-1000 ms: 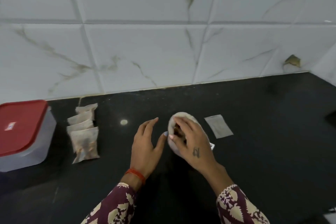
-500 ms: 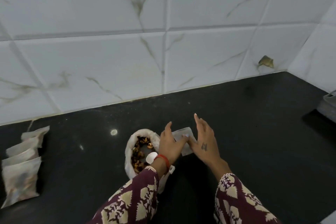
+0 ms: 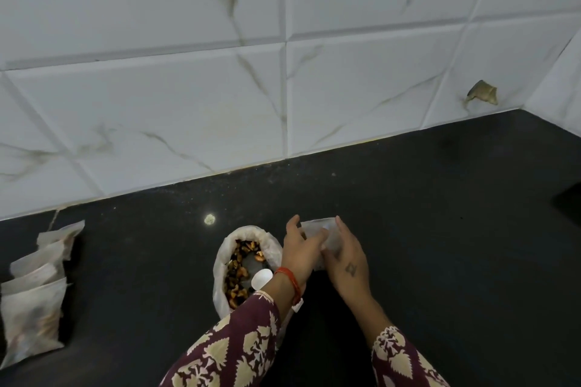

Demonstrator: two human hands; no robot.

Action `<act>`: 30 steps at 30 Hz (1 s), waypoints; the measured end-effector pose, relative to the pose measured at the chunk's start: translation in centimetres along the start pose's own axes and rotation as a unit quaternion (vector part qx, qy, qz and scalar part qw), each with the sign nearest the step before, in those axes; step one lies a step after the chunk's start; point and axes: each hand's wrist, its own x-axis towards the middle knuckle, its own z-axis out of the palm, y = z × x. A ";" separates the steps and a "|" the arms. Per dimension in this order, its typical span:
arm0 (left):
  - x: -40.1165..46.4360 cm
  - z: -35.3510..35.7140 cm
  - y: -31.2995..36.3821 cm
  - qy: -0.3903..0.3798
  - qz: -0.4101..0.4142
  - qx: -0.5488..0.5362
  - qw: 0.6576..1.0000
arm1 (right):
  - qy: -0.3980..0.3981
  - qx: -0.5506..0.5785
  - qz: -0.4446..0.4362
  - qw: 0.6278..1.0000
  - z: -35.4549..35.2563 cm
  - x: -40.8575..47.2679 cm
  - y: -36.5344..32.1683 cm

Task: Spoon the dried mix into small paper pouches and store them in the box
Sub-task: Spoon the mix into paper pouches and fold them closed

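An empty paper pouch (image 3: 319,226) is held between both hands just above the black counter. My left hand (image 3: 300,253) pinches its left side and my right hand (image 3: 345,256) holds its right side; most of the pouch is hidden behind the fingers. To their left stands an open white bag of dried mix (image 3: 242,264), with a white spoon (image 3: 262,278) resting in it. Several filled pouches (image 3: 34,295) lie in a row at the far left. The box is out of view.
The black counter (image 3: 440,245) stretches to the right and meets a white marble-tiled wall (image 3: 283,72) behind. A dark object (image 3: 570,204) sits at the right edge. A small light spot (image 3: 209,219) marks the counter behind the bag.
The view swung right, so the red-lidded box left the frame. Both hands moved from the bag of mix to the empty pouch on its right and lifted it.
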 end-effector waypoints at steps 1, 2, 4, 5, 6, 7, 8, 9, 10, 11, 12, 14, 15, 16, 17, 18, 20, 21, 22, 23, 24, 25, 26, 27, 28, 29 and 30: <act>-0.4 -0.3 0.4 0.003 0.019 -0.006 1.000 | 0.010 0.016 -0.001 1.000 -0.2 -0.2 -0.6; -0.9 -0.7 0.8 0.006 0.036 -0.010 0.999 | 0.020 0.026 -0.005 0.999 -0.4 -0.4 -1.1; -2.0 -1.8 1.6 0.019 0.071 -0.015 0.997 | 0.037 0.051 -0.009 0.998 -0.7 -0.9 -2.6; -2.7 -2.4 1.8 0.023 0.086 -0.022 0.996 | 0.040 0.069 -0.009 0.997 -0.8 -1.4 -3.3; -3.4 -3.1 2.0 0.029 0.097 -0.032 0.994 | 0.039 0.089 -0.010 0.995 -0.8 -1.9 -4.1; -4.2 -3.8 2.1 0.035 0.105 -0.042 0.993 | 0.036 0.112 -0.013 0.993 -0.7 -2.5 -4.8; -5.0 -4.6 2.2 0.043 0.110 -0.050 0.992 | 0.030 0.138 -0.016 0.990 -0.6 -3.1 -5.4; -5.7 -5.3 2.2 0.051 0.118 -0.062 0.990 | 0.022 0.162 -0.018 0.986 -0.4 -3.7 -6.0; -6.5 -6.0 2.2 0.058 0.127 -0.071 0.988 | 0.014 0.182 -0.017 0.983 -0.1 -4.3 -6.6; -7.3 -6.8 2.2 0.063 0.135 -0.078 0.986 | 0.006 0.199 -0.015 0.980 0.3 -5.0 -7.1; -7.9 -7.5 2.0 0.067 0.141 -0.080 0.985 | -0.003 0.215 -0.012 0.977 0.7 -5.6 -7.6; -9.2 -9.0 1.5 0.072 0.153 -0.065 0.983 | -0.020 0.237 -0.012 0.971 1.8 -6.9 -8.4; -9.8 -9.7 1.2 0.076 0.158 -0.051 0.983 | -0.026 0.240 -0.019 0.970 2.4 -7.7 -8.7; -10.2 -10.5 0.7 0.078 0.162 -0.037 0.983 | -0.030 0.236 -0.030 0.971 3.1 -8.4 -9.1; -10.7 -11.2 0.4 0.076 0.160 -0.025 0.984 | -0.030 0.226 -0.043 0.973 3.8 -9.2 -9.4; -11.0 -11.8 0.0 0.071 0.152 -0.014 0.986 | -0.029 0.213 -0.057 0.975 4.5 -9.9 -9.7; -11.4 -13.1 -0.8 0.058 0.123 0.003 0.991 | -0.040 0.199 -0.068 0.977 5.9 -11.3 -10.1; -11.7 -13.7 -1.1 0.054 0.113 0.009 0.992 | -0.059 0.202 -0.064 0.975 6.6 -11.9 -10.3; -11.8 -14.3 -1.5 0.055 0.108 0.012 0.993 | -0.082 0.203 -0.056 0.974 7.1 -12.5 -10.5; -12.0 -14.9 -1.8 0.059 0.108 0.010 0.992 | -0.103 0.201 -0.051 0.973 7.5 -13.0 -10.7; -12.1 -15.6 -2.0 0.066 0.111 0.007 0.992 | -0.122 0.198 -0.048 0.971 7.7 -13.4 -10.9; -12.3 -16.2 -2.2 0.075 0.111 0.004 0.991 | -0.145 0.203 -0.046 0.967 7.7 -13.8 -11.1; -12.4 -16.8 -2.3 0.079 0.116 0.003 0.990 | -0.165 0.220 -0.037 0.961 7.7 -14.0 -11.3; -12.5 -17.4 -2.4 0.080 0.121 0.010 0.989 | -0.179 0.247 -0.023 0.952 7.5 -14.1 -11.5; -12.6 -18.0 -2.4 0.079 0.130 0.026 0.988 | -0.184 0.275 -0.009 0.944 7.3 -14.1 -11.8; -12.7 -18.5 -2.4 0.078 0.139 0.045 0.986 | -0.180 0.301 0.002 0.936 7.2 -13.9 -12.1; -12.7 -18.9 -2.6 0.076 0.150 0.066 0.984 | -0.172 0.324 0.012 0.930 7.0 -13.7 -12.6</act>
